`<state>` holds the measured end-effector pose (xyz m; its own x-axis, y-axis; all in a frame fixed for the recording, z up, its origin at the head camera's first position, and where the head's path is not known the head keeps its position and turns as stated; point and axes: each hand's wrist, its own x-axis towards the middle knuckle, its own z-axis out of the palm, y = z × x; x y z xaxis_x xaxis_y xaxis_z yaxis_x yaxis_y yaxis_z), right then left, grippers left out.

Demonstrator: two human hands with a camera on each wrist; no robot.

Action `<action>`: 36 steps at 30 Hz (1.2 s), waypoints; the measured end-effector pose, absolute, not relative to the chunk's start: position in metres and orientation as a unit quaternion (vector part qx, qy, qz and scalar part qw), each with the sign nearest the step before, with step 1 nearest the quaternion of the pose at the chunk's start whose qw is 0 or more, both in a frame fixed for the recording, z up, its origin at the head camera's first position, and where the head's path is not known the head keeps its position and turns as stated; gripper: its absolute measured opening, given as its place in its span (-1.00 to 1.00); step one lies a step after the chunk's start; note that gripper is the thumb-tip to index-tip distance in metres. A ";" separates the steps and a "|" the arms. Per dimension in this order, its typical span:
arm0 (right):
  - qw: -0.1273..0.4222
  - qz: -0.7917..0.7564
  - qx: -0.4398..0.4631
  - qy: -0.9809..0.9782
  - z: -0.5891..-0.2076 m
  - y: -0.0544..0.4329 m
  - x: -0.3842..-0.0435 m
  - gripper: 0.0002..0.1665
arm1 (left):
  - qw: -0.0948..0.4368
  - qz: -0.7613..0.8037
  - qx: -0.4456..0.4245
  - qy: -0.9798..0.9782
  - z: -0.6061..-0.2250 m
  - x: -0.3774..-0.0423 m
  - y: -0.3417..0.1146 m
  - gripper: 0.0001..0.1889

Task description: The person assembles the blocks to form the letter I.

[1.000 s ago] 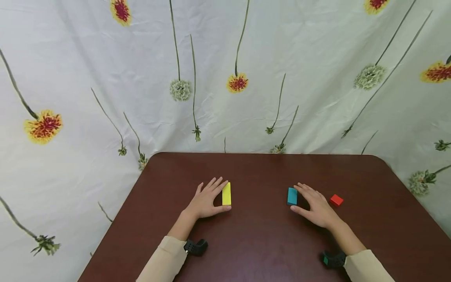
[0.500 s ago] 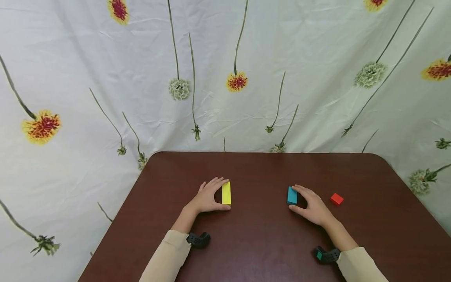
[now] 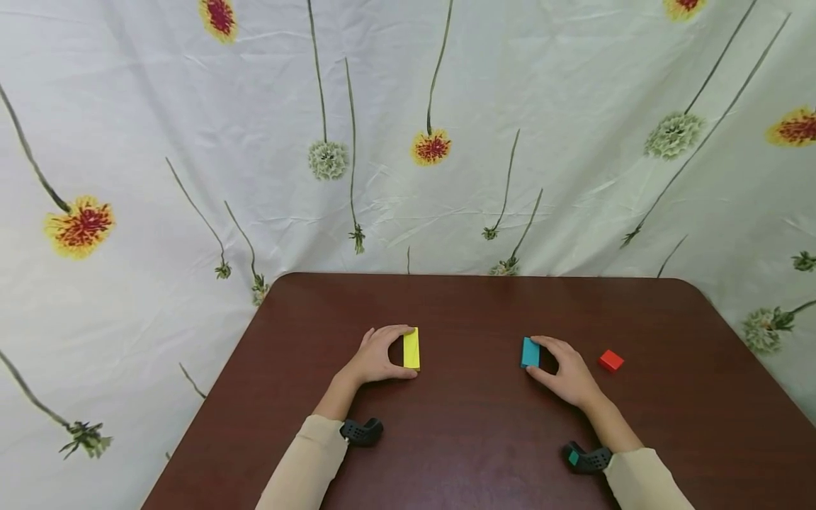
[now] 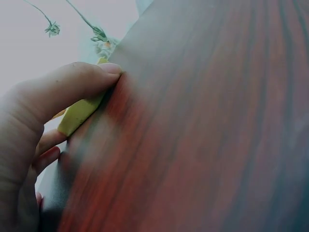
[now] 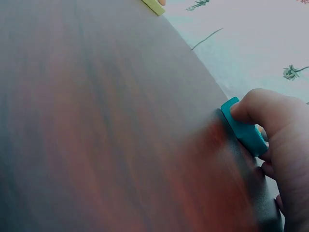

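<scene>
A dark reddish-brown table (image 3: 472,312) with rounded far corners fills the lower part of the head view, its top faintly glossy toward the near side. In both wrist views it shows streaked wood grain. Behind it and along both sides hangs a pale, lightly creased cloth (image 3: 268,106), printed with red-and-yellow flowers, whitish puffball heads and long thin stems.

On the table, the left hand (image 3: 376,359) pinches a yellow block (image 3: 411,348) by its two short ends, thumb at the near end and fingers at the far one, spread just the block's length, with a gap between block and palm. The right hand (image 3: 567,372) grips a shorter blue block (image 3: 530,352) the same way. A small red block (image 3: 610,360) lies just beyond the right hand, to its right.

Each wrist wears a black strap, the left strap (image 3: 362,433) and the right strap (image 3: 586,459), the latter with a green patch (image 3: 573,458).

The thumb covers part of each held block in the wrist views, and most other fingers are hidden behind. The right wrist view cuts off the yellow block at its top edge. The table's near edge and the upper sleeves run out of the head view.
</scene>
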<state>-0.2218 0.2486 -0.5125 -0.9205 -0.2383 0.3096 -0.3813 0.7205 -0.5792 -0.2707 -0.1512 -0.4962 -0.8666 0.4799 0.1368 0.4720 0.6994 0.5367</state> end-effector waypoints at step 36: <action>0.100 0.336 0.155 -0.924 -0.509 0.247 -0.219 -0.32 | -0.023 0.293 0.249 0.923 -0.503 -0.268 -0.149 -0.14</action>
<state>-0.2189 0.2471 -0.5094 -0.9319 -0.2182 0.2896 -0.3534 0.7261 -0.5899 -0.2678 -0.1492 -0.5025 -0.8747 0.4466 0.1882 0.4734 0.7038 0.5297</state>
